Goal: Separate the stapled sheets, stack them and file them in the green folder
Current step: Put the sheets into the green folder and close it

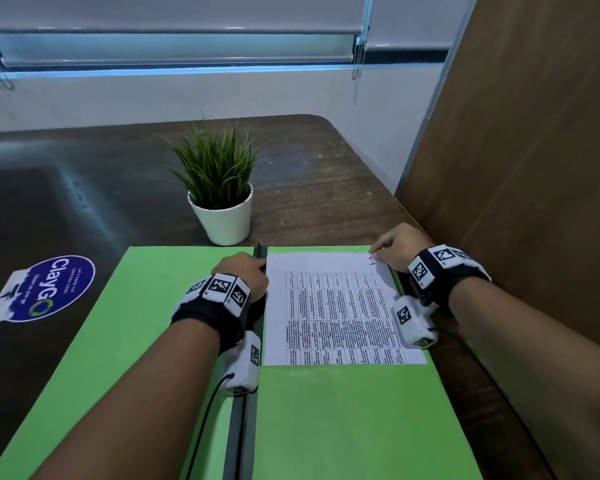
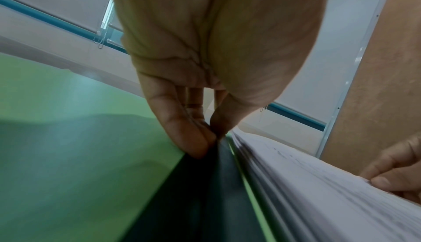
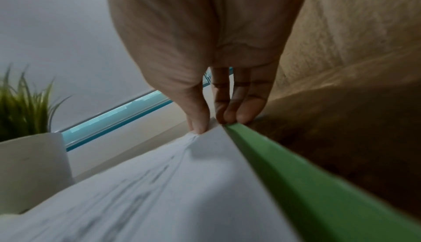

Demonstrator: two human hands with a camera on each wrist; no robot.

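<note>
The green folder [image 1: 146, 323] lies open flat on the table, with a dark spine strip [image 1: 246, 410] down its middle. A stack of white printed sheets [image 1: 340, 317] rests on its right half, top edge near the folder's far edge. My left hand [image 1: 253, 266] sits at the far end of the spine; in the left wrist view its thumb and fingertips [image 2: 200, 145] pinch the dark strip [image 2: 205, 201]. My right hand [image 1: 378, 252] holds the sheets' far right corner. There the thumb [image 3: 200, 125] presses on the paper [image 3: 182, 192], and the fingers curl under its edge beside the folder [image 3: 318, 192].
A white pot with a green plant [image 1: 224, 216] stands just beyond the folder's far edge. A blue round sticker [image 1: 49, 289] lies on the dark table to the left. A brown partition panel [image 1: 516, 168] rises close on the right.
</note>
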